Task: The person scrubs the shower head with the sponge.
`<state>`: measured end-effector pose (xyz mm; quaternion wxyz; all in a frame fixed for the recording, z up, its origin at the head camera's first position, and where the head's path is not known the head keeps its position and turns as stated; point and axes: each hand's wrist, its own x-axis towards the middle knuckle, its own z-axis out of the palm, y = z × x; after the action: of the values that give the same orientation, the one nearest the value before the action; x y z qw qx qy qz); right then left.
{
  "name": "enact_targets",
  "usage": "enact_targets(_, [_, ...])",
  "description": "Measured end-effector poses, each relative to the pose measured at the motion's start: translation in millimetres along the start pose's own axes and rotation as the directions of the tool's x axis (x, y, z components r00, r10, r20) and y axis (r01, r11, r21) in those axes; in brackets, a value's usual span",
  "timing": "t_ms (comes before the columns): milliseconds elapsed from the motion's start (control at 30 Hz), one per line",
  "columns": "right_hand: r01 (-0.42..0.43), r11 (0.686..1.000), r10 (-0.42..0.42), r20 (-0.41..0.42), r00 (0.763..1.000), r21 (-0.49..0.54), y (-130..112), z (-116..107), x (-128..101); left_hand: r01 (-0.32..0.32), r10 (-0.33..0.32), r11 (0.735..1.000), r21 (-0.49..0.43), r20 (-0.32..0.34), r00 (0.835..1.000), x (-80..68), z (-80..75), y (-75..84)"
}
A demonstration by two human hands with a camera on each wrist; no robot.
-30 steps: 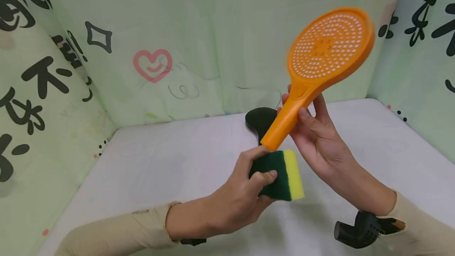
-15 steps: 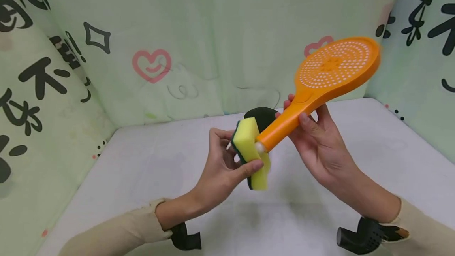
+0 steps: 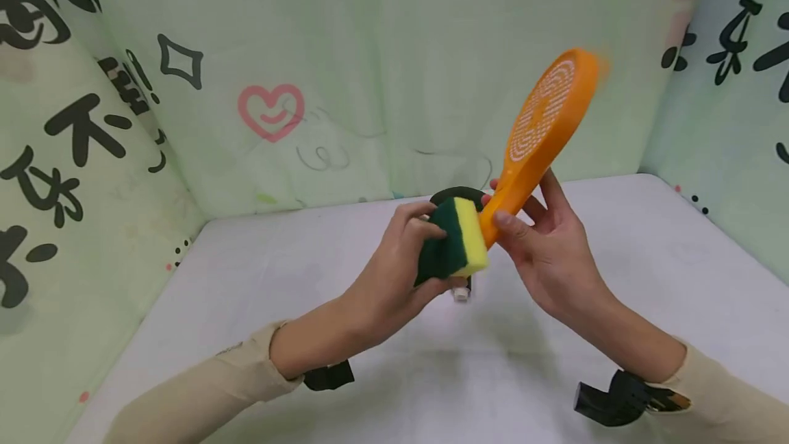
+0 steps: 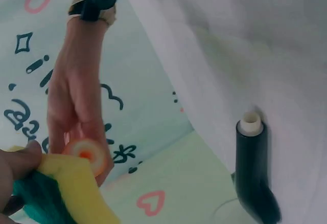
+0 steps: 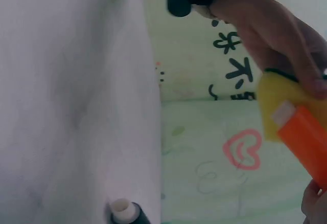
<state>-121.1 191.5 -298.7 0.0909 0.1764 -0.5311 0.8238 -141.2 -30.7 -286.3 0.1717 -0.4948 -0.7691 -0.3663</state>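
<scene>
At the centre of the head view, the left hand [image 3: 394, 273] pinched a soft green-and-yellow scouring sponge [image 3: 453, 247] between thumb and curled fingers, its yellow face against the handle end of an orange perforated plastic shower head [image 3: 542, 132]. The right hand [image 3: 545, 242] gripped that rigid, probably light and smooth handle, best held there, the head angled to the upper right. Behind them, a black shower head [image 4: 254, 175] lay on the white table [image 3: 616, 279].

Wide white tabletop [image 3: 277, 293] lies open left of the hands; a black shower head [image 4: 253, 178] lies just beneath them, and printed fabric walls [image 3: 370, 53] box in three sides.
</scene>
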Motion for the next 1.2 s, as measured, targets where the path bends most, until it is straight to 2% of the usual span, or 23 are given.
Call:
enact_targets(67, [-0.036,0.987,0.044,0.043,0.998,-0.157,5.3,1.7,-5.2,0.059,-0.06,0.997,-0.058,-0.01,0.998,8.7,-3.2,-0.4])
enact_targets(133, [-0.049,0.952,0.079,0.087,0.993,-0.304,7.4,6.5,-9.1,0.063,-0.069,0.993,-0.102,-0.051,0.996,16.0,-5.4,-2.2])
enact_targets(200, [-0.059,0.903,0.113,0.103,0.988,-0.427,6.9,11.7,-10.1,-0.028,0.013,0.995,-0.092,-0.157,0.988,22.0,-7.0,-4.7])
enact_targets(267, [-0.072,0.873,0.137,0.102,0.985,-0.483,5.8,15.2,-8.8,-0.141,0.13,0.99,-0.019,-0.274,0.953,26.9,-11.7,-5.3])
enact_targets(333, [-0.097,0.836,0.177,0.1,0.979,-0.54,8.0,14.7,-8.5,-0.187,0.213,0.976,0.109,-0.33,0.92,31.2,-21.7,-3.5])
enact_targets(367, [-0.108,0.818,0.2,0.102,0.974,-0.565,10.5,13.7,-9.4,-0.178,0.226,0.97,0.169,-0.336,0.914,34.1,-28.7,-1.8])
enact_targets(400, [-0.111,0.801,0.217,0.112,0.97,-0.588,13.3,12.2,-10.9,-0.131,0.192,0.97,0.203,-0.32,0.928,37.0,-36.4,0.0])
enact_targets(467, [-0.115,0.77,0.245,0.124,0.962,-0.628,17.7,7.7,-14.5,-0.003,0.066,0.969,0.248,-0.246,0.967,42.8,-51.7,-0.5])
enact_targets(500, [-0.105,0.753,0.244,0.127,0.961,-0.65,19.0,4.6,-15.8,0.063,-0.014,0.969,0.24,-0.199,0.98,45.2,-58.0,-4.1])
enact_targets(533, [-0.097,0.74,0.239,0.125,0.963,-0.666,19.2,1.1,-16.6,0.132,-0.101,0.969,0.209,-0.151,0.983,46.8,-63.1,-9.9])
enact_targets(567, [-0.09,0.725,0.231,0.118,0.966,-0.683,18.9,-2.9,-16.6,0.204,-0.189,0.966,0.158,-0.104,0.976,47.4,-67.3,-16.6])
enact_targets(633, [-0.06,0.684,0.202,0.111,0.973,-0.727,18.3,-11.9,-14.9,0.32,-0.32,0.947,0.026,-0.023,0.947,45.1,-71.2,-36.0])
enact_targets(700, [-0.021,0.625,0.178,0.116,0.977,-0.78,19.4,-20.2,-11.8,0.401,-0.397,0.912,-0.087,0.057,0.916,35.5,-69.3,-56.7])
enact_targets(767, [0.011,0.563,0.171,0.129,0.977,-0.826,22.3,-26.5,-8.7,0.477,-0.462,0.865,-0.153,0.126,0.878,20.9,-63.9,-71.3])
enact_targets(833, [0.031,0.507,0.178,0.139,0.974,-0.861,26.7,-30.0,-5.3,0.539,-0.51,0.823,-0.178,0.185,0.84,4.6,-58.0,-78.8])
enact_targets(900, [0.023,0.47,0.204,0.134,0.97,-0.882,30.9,-30.3,0.6,0.585,-0.546,0.79,-0.183,0.224,0.808,-10.6,-53.2,-79.6])
enact_targets(967, [0.0,0.458,0.241,0.124,0.963,-0.889,34.6,-27.4,9.3,0.612,-0.568,0.77,-0.179,0.245,0.786,-23.0,-50.2,-76.2])
enact_targets(1033, [-0.045,0.462,0.294,0.105,0.95,-0.886,38.4,-22.0,21.9,0.623,-0.577,0.764,-0.169,0.254,0.776,-33.3,-48.7,-71.0])
enact_targets(1100, [-0.112,0.48,0.366,0.083,0.927,-0.87,42.1,-14.3,36.8,0.621,-0.58,0.77,-0.147,0.246,0.777,-42.5,-47.6,-66.8])
enact_targets(1200, [-0.243,0.503,0.489,0.041,0.872,-0.829,49.9,0.9,58.9,0.609,-0.583,0.787,-0.101,0.2,0.787,-55.0,-46.7,-63.1])
